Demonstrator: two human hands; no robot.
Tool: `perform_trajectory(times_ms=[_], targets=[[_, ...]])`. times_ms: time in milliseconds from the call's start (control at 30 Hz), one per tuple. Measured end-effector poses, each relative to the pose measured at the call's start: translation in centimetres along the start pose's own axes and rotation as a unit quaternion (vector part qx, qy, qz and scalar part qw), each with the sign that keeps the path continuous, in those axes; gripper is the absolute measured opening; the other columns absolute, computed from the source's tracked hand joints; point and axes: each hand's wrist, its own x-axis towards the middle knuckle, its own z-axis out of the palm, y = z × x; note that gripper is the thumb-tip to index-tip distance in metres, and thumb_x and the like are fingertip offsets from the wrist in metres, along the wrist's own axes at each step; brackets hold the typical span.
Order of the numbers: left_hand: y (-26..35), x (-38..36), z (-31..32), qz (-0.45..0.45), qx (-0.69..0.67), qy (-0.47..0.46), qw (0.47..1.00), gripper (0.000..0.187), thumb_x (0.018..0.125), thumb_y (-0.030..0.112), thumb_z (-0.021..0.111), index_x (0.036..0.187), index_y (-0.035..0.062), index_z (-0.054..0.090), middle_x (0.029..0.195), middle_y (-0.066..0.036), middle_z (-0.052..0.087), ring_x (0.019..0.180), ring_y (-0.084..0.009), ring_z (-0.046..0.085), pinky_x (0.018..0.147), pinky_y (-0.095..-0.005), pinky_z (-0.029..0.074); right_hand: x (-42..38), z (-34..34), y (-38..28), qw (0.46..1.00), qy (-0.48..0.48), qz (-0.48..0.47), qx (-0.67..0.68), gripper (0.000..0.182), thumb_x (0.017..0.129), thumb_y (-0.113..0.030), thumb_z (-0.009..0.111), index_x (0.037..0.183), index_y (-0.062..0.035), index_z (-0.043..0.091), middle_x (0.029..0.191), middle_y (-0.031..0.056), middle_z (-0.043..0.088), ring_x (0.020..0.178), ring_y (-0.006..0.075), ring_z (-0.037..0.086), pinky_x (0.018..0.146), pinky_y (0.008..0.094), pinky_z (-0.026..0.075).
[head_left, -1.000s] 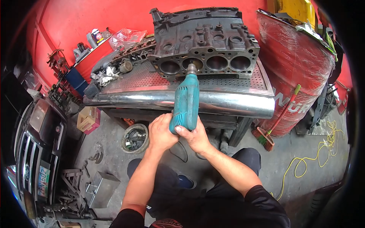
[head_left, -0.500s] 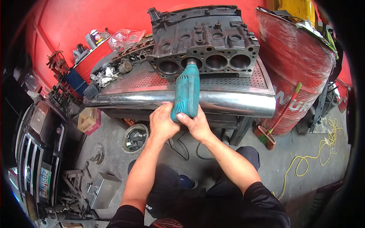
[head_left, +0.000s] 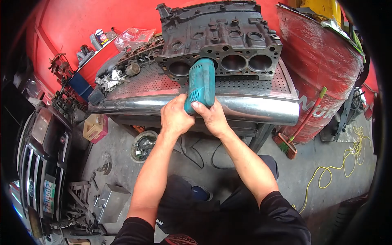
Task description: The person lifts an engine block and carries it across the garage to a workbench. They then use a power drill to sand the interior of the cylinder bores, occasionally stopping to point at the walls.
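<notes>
Worked in front of a red wall (head_left: 122, 14), rising behind the engine block (head_left: 222, 38). Had a parked vehicle (head_left: 43, 163) with a barred grille far to the block's left. Saw beneath the block a perforated metal workbench (head_left: 151, 79) with a rounded, shiny front edge, and to the block's right a plastic-wrapped red unit (head_left: 322, 61) with white lettering. Spotted a broom (head_left: 308, 113) slanting below and right of the block, and a cardboard box (head_left: 95, 128) on the floor to its lower left. Held a teal power drill (head_left: 201, 83) before the block, nose inside the second cylinder bore (head_left: 216, 62) from the left. Gripped the drill's rear with left hand (head_left: 176, 116) and right hand (head_left: 213, 118), both wrapped round it. Could not make out the drill's hidden tip. Seemed, by judgement, mid-pass in that bore; called for firm two-handed control, straight along the bore's axis, clear of its rim.
</notes>
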Motion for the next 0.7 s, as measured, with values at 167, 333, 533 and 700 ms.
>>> perform_trajectory(times_ms=[167, 333, 533, 700], targets=[[0.6, 0.6, -0.2, -0.016, 0.025, -0.032, 0.999, 0.032, 0.070, 0.014, 0.074, 0.097, 0.0050, 0.061, 0.089, -0.017, 0.070, 0.091, -0.0389, 0.068, 0.079, -0.0501, 0.053, 0.2, 0.3, -0.7, 1.000, 0.016, -0.005, 0.026, 0.062, 0.088, -0.029, 0.079, 0.132, 0.0011, 0.047, 0.116, 0.0075, 0.061, 0.107, 0.0145, 0.058, 0.096, 0.0318, 0.048], [0.7, 0.9, 0.1, -0.017, 0.028, -0.031, 0.999, 0.036, 0.069, 0.016, 0.076, 0.100, 0.0055, 0.061, 0.090, -0.016, 0.070, 0.091, -0.0384, 0.068, 0.080, -0.0496, 0.054, 0.4, 0.2, -0.7, 0.999, 0.018, -0.002, 0.051, 0.059, 0.088, -0.028, 0.079, 0.130, -0.0007, 0.048, 0.114, 0.0061, 0.061, 0.105, 0.0137, 0.057, 0.094, 0.0312, 0.048], [1.5, 1.3, -0.1, -0.026, 0.037, -0.036, 0.998, 0.037, 0.070, 0.020, 0.077, 0.101, 0.0063, 0.062, 0.091, -0.017, 0.071, 0.092, -0.0386, 0.069, 0.080, -0.0497, 0.054, 0.7, 0.0, -0.8, 0.998, 0.029, -0.002, 0.057, 0.056, 0.089, -0.029, 0.078, 0.129, -0.0013, 0.050, 0.112, 0.0054, 0.061, 0.104, 0.0133, 0.057, 0.092, 0.0309, 0.049], [1.2, 0.7, 0.3, -0.017, 0.046, -0.016, 0.999, 0.033, 0.072, 0.021, 0.076, 0.098, 0.0056, 0.063, 0.090, -0.021, 0.071, 0.089, -0.0430, 0.068, 0.079, -0.0520, 0.053, 0.3, -0.2, -0.3, 0.999, 0.031, 0.003, 0.018, 0.058, 0.088, -0.033, 0.078, 0.127, 0.0012, 0.051, 0.111, 0.0078, 0.062, 0.102, 0.0138, 0.057, 0.091, 0.0305, 0.048]])
